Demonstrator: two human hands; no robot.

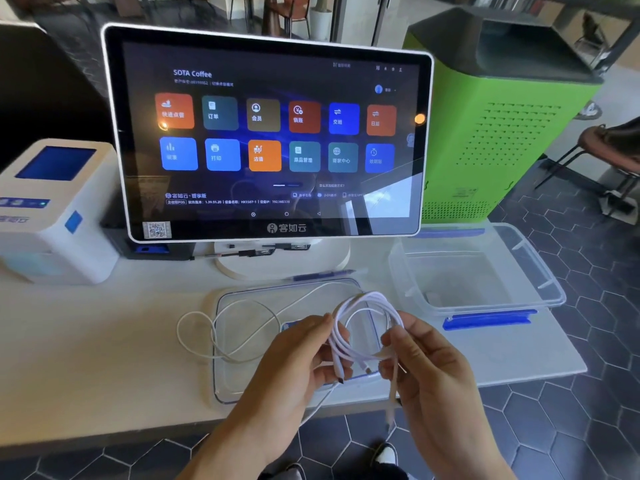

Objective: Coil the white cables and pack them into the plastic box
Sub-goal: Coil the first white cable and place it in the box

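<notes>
A white cable point(360, 323) is looped into a coil held between both hands above the table's front edge. My left hand point(294, 362) pinches the coil's left side, with two plug ends hanging below its fingers. My right hand point(429, 368) grips the coil's right side. A second, thinner white cable point(221, 327) lies loose on the table, partly across the clear box lid point(242, 386). The clear plastic box point(550, 289) with blue latches stands open at the right, nothing visible inside.
A large touchscreen terminal point(266, 133) on a round stand fills the back of the white table point(104, 358). A white printer point(52, 209) stands at the left. A pen point(322, 275) lies by the stand. A green cabinet point(491, 126) stands behind the box.
</notes>
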